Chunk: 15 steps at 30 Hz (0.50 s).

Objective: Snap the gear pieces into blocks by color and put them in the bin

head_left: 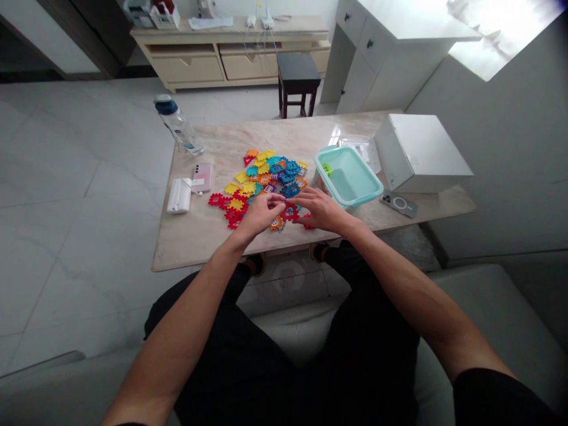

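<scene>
A heap of small interlocking plastic tiles (266, 174) in red, yellow, blue and orange lies on the marble table (208, 231). My left hand (261, 214) and my right hand (320, 209) meet at the near edge of the heap. Their fingertips pinch together around a small red tile (290, 212) between them. An orange tile (277, 223) lies just under my left hand. A teal plastic tub (350, 177) stands right of the heap with a green piece (327, 169) inside.
A water bottle (177, 125), a pink phone (203, 177) and a white case (179, 196) sit on the table's left. A white box (419, 152) and a dark phone (399, 204) are on the right. A dark stool (298, 80) stands beyond the table.
</scene>
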Available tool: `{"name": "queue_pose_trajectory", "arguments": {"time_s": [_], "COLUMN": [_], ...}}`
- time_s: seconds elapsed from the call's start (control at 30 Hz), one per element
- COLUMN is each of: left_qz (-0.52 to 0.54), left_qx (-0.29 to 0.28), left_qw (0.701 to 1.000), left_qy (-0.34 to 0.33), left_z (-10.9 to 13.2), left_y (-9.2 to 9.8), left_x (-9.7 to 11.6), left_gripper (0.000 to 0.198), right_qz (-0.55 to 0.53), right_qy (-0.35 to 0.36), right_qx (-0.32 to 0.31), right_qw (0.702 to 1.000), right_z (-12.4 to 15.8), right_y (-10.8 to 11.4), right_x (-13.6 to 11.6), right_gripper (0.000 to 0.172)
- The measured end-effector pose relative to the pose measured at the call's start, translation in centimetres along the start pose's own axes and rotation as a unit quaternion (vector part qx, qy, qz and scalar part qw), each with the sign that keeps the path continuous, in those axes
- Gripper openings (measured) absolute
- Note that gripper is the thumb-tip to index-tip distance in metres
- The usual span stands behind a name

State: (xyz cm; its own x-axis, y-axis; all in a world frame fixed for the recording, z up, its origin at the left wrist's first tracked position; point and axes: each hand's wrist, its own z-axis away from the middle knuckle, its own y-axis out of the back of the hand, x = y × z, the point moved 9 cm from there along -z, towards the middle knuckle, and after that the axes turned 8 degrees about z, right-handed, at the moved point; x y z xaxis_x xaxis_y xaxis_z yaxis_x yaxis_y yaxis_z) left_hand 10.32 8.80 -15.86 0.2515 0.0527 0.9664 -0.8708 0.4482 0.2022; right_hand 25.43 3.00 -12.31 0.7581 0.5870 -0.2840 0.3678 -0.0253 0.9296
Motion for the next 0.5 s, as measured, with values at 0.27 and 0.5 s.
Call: {"name": "queue_pose_trajectory", "arguments": {"time_s": [0.27, 0.5], "left_qz": [-0.058, -0.141], "left_qx": [0.036, -0.012], "left_qw": [0.998, 0.99], "left_qy": [-0.004, -0.011], "left_z": [-1.0, -0.4], "left_y": [0.7, -0.1], "left_x": [0.0, 0.1], "left_gripper": [0.026, 0.03], "right_qz": [0.067, 0.151], "right_qy": [-0.056, -0.15], "right_qx": [-0.094, -0.196], "right_qw": [0.992, 0.957], "right_z": [1.3, 3.5], "right_y": [-1.6, -4.2], "right_x": [2.4, 5.7], "right_gripper": [0.042, 0.032]}}
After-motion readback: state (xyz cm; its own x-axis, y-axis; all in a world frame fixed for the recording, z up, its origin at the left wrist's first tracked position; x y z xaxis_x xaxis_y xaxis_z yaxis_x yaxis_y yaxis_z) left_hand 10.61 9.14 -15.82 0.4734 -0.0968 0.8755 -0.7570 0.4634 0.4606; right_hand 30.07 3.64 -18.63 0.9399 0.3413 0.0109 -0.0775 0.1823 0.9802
